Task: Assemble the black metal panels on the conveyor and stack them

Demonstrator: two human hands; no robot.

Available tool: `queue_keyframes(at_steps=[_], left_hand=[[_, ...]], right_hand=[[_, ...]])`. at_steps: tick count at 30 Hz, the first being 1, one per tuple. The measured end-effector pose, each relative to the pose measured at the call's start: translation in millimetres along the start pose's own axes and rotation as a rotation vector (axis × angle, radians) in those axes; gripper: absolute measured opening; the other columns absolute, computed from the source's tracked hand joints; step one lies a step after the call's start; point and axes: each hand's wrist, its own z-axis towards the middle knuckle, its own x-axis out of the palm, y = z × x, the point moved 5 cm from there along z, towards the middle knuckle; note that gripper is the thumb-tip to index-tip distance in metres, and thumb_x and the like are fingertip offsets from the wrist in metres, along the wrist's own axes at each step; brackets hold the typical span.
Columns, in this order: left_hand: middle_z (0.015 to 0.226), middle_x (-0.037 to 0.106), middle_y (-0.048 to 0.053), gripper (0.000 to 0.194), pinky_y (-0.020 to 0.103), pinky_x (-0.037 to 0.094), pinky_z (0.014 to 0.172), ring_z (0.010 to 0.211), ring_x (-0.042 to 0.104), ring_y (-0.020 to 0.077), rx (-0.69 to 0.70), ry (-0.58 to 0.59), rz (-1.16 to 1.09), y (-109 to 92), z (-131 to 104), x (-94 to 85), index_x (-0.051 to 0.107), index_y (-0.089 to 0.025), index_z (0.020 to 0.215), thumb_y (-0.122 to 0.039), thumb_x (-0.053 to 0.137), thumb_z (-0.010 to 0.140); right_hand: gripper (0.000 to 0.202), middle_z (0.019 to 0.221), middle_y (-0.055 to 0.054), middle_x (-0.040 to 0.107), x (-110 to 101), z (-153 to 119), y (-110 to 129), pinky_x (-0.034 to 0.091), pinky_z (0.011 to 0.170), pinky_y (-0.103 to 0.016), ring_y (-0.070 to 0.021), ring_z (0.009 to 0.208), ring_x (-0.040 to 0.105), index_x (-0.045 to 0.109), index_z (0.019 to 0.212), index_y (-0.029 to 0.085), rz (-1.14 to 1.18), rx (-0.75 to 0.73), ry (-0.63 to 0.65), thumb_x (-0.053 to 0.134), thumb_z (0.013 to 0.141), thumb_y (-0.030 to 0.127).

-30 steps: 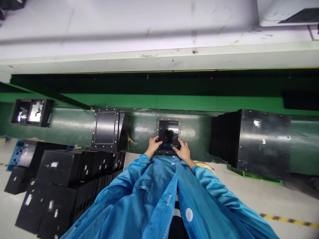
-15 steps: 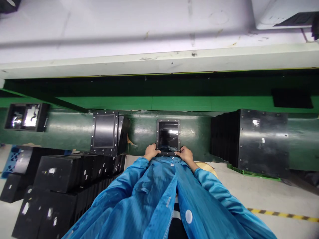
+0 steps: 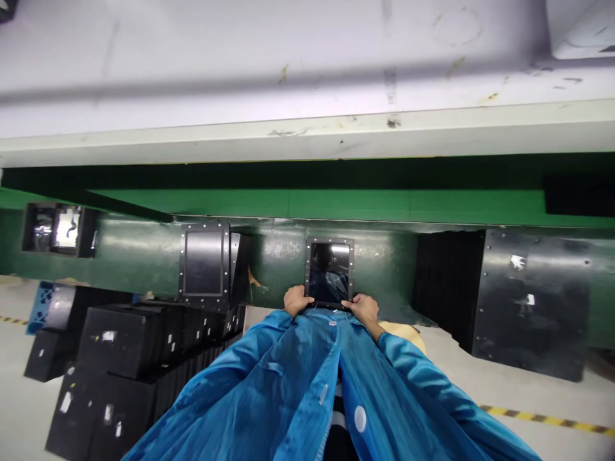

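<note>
A black rectangular framed panel (image 3: 330,272) with a glossy, mirror-like middle and small pale dots around its border lies on the green bench in front of my body. My left hand (image 3: 295,299) is closed at its near left corner, thumb on the frame. At the near right corner my right hand (image 3: 364,308) is closed likewise, its thumb also on top. The undersides of the fingers are hidden. To the left, a leaning stack of black framed panels (image 3: 204,264) shows the same kind of dotted border, with a dull dark middle.
A tall stack of black boards (image 3: 533,301) stands on the right. Black boxes (image 3: 125,346) are piled on the floor at left. An open box (image 3: 57,229) sits at the bench's far left. A white shelf (image 3: 240,137) overhangs the green bench (image 3: 278,269).
The camera view has shifted slightly, and the reflection in the panel's glossy middle has changed. Both hands stay at the same corners of the panel.
</note>
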Motion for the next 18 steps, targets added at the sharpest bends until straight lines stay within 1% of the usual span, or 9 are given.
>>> queue_keyframes(at_steps=[3,5,7,8,10,11,13,15,18], left_hand=[[0.090,0.078,0.005,0.032,0.032,0.051,0.078,0.094,0.074,0.0270,0.017,-0.013,-0.015,5,0,-3.1,0.066,-0.024,0.073,-0.047,0.088,0.074],[0.082,0.076,0.003,0.032,0.029,0.050,0.078,0.089,0.074,0.0234,0.062,0.030,-0.038,9,2,-7.2,0.065,-0.024,0.070,-0.046,0.087,0.077],[0.074,0.074,0.002,0.032,0.028,0.050,0.078,0.084,0.073,0.0217,0.116,0.102,-0.043,8,8,-15.3,0.066,-0.024,0.068,-0.047,0.083,0.081],[0.073,0.073,0.002,0.031,0.028,0.050,0.079,0.084,0.073,0.0219,0.140,0.104,-0.036,5,13,-23.0,0.067,-0.024,0.068,-0.047,0.082,0.083],[0.079,0.075,0.004,0.026,0.030,0.050,0.084,0.090,0.073,0.0235,0.189,-0.009,-0.033,-11,29,-47.7,0.073,-0.025,0.079,-0.048,0.081,0.085],[0.087,0.076,0.005,0.024,0.031,0.050,0.087,0.094,0.072,0.0241,0.221,-0.105,-0.051,-24,38,-63.1,0.075,-0.025,0.091,-0.048,0.081,0.086],[0.101,0.077,0.007,0.037,0.031,0.049,0.091,0.101,0.071,0.0241,0.289,-0.271,-0.130,-52,57,-92.7,0.072,-0.026,0.119,-0.046,0.079,0.088],[0.105,0.075,0.007,0.053,0.031,0.049,0.092,0.102,0.070,0.0236,0.337,-0.337,-0.201,-77,78,-113.6,0.064,-0.026,0.134,-0.043,0.081,0.087],[0.092,0.073,0.003,0.051,0.030,0.048,0.090,0.094,0.069,0.0225,0.359,-0.321,-0.260,-96,104,-126.6,0.067,-0.025,0.125,-0.040,0.087,0.080]], right_hand=[[0.034,0.073,-0.002,0.075,-1,3,-8,0.040,0.061,-0.029,-0.0231,0.074,0.071,0.071,0.066,0.027,0.028,-0.031,0.006,0.085,0.071,0.058],[0.033,0.069,-0.002,0.074,-3,12,-9,0.041,0.062,-0.028,-0.0214,0.070,0.069,0.072,0.065,0.027,0.055,-0.103,0.104,0.081,0.075,0.057],[0.031,0.067,-0.001,0.073,-13,29,0,0.044,0.064,-0.028,-0.0209,0.069,0.069,0.073,0.066,0.026,0.059,-0.195,0.195,0.079,0.078,0.054],[0.028,0.070,-0.002,0.074,-24,42,9,0.045,0.067,-0.029,-0.0213,0.072,0.069,0.075,0.070,0.026,0.067,-0.237,0.179,0.079,0.079,0.052],[0.026,0.082,-0.003,0.076,-52,71,37,0.049,0.075,-0.030,-0.0227,0.081,0.070,0.079,0.091,0.025,0.118,-0.317,0.018,0.080,0.080,0.048],[0.036,0.092,-0.004,0.077,-67,85,54,0.050,0.080,-0.032,-0.0227,0.085,0.070,0.078,0.107,0.024,0.159,-0.357,-0.086,0.080,0.080,0.047],[0.056,0.110,-0.008,0.075,-88,108,88,0.051,0.086,-0.034,-0.0221,0.088,0.068,0.071,0.130,0.022,0.211,-0.430,-0.220,0.080,0.081,0.045],[0.059,0.119,-0.011,0.071,-97,123,113,0.051,0.088,-0.035,-0.0219,0.090,0.066,0.070,0.133,0.020,0.209,-0.496,-0.259,0.080,0.080,0.044],[0.050,0.111,-0.010,0.069,-99,135,128,0.049,0.085,-0.033,-0.0224,0.092,0.064,0.073,0.123,0.019,0.196,-0.550,-0.259,0.078,0.081,0.047]])
